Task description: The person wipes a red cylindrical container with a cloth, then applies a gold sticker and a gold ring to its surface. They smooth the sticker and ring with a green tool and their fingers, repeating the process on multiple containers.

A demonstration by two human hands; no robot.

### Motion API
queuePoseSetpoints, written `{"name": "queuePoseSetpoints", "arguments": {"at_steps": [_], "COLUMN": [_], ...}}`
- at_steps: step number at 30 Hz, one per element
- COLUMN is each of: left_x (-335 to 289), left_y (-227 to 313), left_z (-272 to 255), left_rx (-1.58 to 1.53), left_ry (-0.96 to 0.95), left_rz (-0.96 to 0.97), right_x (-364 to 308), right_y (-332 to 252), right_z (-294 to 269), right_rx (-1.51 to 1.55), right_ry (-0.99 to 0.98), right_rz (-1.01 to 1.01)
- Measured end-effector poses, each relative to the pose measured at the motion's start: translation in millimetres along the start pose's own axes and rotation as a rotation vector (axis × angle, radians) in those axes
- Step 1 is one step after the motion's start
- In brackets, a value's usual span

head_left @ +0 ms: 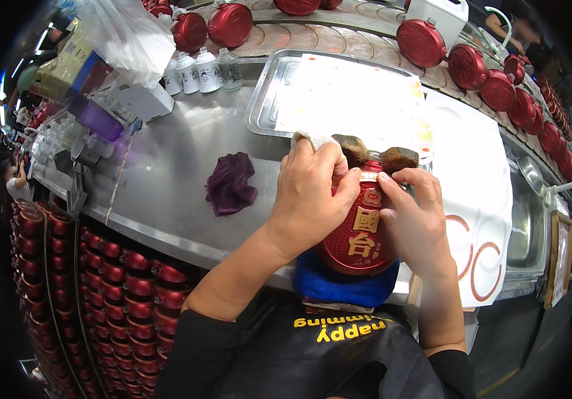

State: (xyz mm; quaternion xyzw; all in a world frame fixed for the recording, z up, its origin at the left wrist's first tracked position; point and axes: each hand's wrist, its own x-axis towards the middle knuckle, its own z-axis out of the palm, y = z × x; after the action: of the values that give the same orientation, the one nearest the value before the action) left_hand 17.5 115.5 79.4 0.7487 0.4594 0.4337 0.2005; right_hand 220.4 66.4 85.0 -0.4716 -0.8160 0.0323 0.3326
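A round, flat red bottle (356, 246) with raised gold characters lies tilted on a folded blue cloth (312, 282) in front of me. Its neck points away, between two dark brown rest blocks (400, 159). Across the neck runs a narrow pale label strip (368, 176). My left hand (316, 193) is closed, its curled fingers around a whitish cloth (312, 138) and its thumb by the strip's left end. My right hand (422, 216) is closed too, pressing its thumb on the strip's right end. What lies under its curled fingers is hidden.
A crumpled purple cloth (231, 183) lies on the steel bench to the left. Beyond the bottle stands a metal tray (266, 100) with label sheets (346, 93). White squeeze bottles (207, 70) stand at the far left. More red bottles (421, 43) line the conveyor; orange-brown strips (485, 272) lie at right.
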Motion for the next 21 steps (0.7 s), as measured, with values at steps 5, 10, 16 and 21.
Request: {"name": "queuePoseSetpoints", "arguments": {"at_steps": [5, 10, 16, 21], "left_x": [-4.3, -9.9, -21.9, -33.1], "left_y": [-4.4, -12.3, -26.6, -32.5], "left_z": [-5.9, -14.2, -21.1, -27.4], "left_rx": [-0.114, -0.185, -0.214, -0.262], "left_ry": [-0.018, -0.049, -0.098, -0.086], "left_rz": [-0.134, -0.162, -0.182, -0.149], "right_x": [-0.3, 3.4, 14.6, 23.5], "right_y": [0.3, -3.2, -15.4, -22.2], "right_z": [0.8, -1.9, -11.7, -6.6], "right_rx": [0.002, -0.005, -0.117, -0.156], "right_ry": [0.000, -0.019, -0.065, -0.123], "right_rz": [-0.003, 0.004, -0.023, -0.049]}}
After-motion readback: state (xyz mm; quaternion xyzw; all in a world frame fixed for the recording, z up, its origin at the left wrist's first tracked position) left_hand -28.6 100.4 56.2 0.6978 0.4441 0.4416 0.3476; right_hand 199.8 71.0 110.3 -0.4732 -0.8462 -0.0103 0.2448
